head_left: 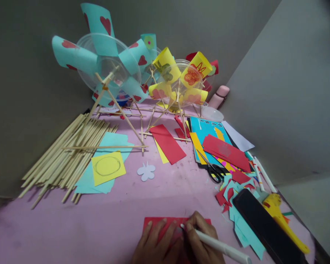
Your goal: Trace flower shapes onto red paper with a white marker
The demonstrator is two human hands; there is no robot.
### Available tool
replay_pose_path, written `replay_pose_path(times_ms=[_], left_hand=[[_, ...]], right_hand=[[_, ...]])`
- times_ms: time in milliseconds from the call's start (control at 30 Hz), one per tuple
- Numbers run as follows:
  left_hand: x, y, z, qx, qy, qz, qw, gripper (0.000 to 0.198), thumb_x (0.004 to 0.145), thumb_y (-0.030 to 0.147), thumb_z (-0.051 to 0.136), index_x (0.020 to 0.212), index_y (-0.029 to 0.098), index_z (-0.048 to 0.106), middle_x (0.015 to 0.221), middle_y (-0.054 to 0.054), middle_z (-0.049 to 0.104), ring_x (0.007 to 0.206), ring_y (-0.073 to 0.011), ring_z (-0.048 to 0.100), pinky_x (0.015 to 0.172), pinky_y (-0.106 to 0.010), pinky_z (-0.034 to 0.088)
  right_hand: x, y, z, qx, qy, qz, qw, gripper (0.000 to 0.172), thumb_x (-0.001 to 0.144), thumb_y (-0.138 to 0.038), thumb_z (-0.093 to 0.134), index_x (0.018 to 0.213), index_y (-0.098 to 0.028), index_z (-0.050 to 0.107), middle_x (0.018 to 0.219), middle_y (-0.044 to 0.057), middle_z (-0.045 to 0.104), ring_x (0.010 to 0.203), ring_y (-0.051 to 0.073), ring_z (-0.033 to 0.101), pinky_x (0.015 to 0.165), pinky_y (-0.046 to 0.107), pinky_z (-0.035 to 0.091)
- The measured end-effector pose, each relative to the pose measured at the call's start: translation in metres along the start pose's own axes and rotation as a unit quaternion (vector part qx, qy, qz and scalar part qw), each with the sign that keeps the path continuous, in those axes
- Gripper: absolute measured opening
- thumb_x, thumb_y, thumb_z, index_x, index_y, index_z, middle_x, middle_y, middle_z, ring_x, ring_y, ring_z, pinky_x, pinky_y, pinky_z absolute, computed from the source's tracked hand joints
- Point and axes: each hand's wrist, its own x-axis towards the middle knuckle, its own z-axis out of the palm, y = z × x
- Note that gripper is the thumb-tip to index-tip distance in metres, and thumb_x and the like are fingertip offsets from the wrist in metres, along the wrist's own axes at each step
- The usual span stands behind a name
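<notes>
At the near edge of the table, my left hand [158, 242] lies with fingers spread flat on a sheet of red paper [149, 221]. In my right hand [200, 234], closed around it, is a white marker [222, 247], its tip touching or just above the paper. A small pale patch shows beside the left fingertips, mostly covered, so I cannot tell what it is. Farther off, a white butterfly cutout [146, 171] lies alone on the table. To its left is a yellow square [109, 168] with a drawn oval, on top of light blue paper sheets [107, 140].
Bamboo sticks [63, 154] are piled at left. Paper pinwheels [106, 47] on stick stands rise at the back. Red strips [169, 143], scissors [215, 172], paper scraps [240, 220], a black phone-like slab [266, 227], a yellow-handled tool [284, 223] and a pink bottle [219, 96] stretch along the right.
</notes>
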Motion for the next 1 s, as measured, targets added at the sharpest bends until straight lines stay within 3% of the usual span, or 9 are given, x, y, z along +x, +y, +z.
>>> replay_pose_path(times_ms=[133, 367, 733, 1000], left_hand=[[-0.001, 0.001, 0.000, -0.003, -0.014, -0.001, 1.000, 0.025, 0.094, 0.039, 0.045, 0.110, 0.031, 0.062, 0.111, 0.004, 0.064, 0.098, -0.0229, 0.055, 0.080, -0.038, 0.043], [0.005, 0.000, -0.001, -0.007, 0.016, -0.016, 1.000, 0.025, 0.093, 0.040, 0.045, 0.107, 0.030, 0.064, 0.105, 0.004, 0.066, 0.093, -0.0217, 0.056, 0.078, -0.036, 0.043], [-0.001, 0.002, 0.002, -0.006, -0.014, -0.008, 1.000, 0.028, 0.092, 0.044, 0.046, 0.111, 0.030, 0.063, 0.111, 0.002, 0.063, 0.099, -0.0223, 0.055, 0.081, -0.035, 0.044], [0.000, -0.001, 0.003, -0.014, -0.009, 0.005, 1.000, 0.029, 0.091, 0.049, 0.046, 0.107, 0.032, 0.063, 0.112, 0.003, 0.064, 0.097, -0.0235, 0.056, 0.081, -0.038, 0.044]], right_hand=[[-0.001, -0.001, 0.000, 0.013, -0.012, 0.001, 1.000, 0.037, 0.089, -0.052, 0.041, 0.064, -0.023, 0.039, 0.050, -0.009, 0.029, 0.044, 0.011, 0.028, 0.043, 0.024, 0.020], [-0.001, -0.002, 0.000, 0.014, -0.011, -0.007, 1.000, 0.037, 0.089, -0.050, 0.041, 0.065, -0.023, 0.040, 0.051, -0.009, 0.030, 0.045, 0.010, 0.027, 0.043, 0.024, 0.019], [-0.001, -0.002, 0.002, -0.022, 0.020, -0.007, 1.000, 0.034, 0.087, -0.046, 0.045, 0.063, -0.023, 0.039, 0.049, -0.009, 0.031, 0.044, 0.011, 0.030, 0.043, 0.024, 0.023], [-0.001, 0.008, -0.008, 0.085, 0.061, 0.021, 0.994, 0.039, 0.087, -0.052, 0.048, 0.062, -0.022, 0.044, 0.051, -0.008, 0.034, 0.046, 0.011, 0.030, 0.044, 0.022, 0.024]])
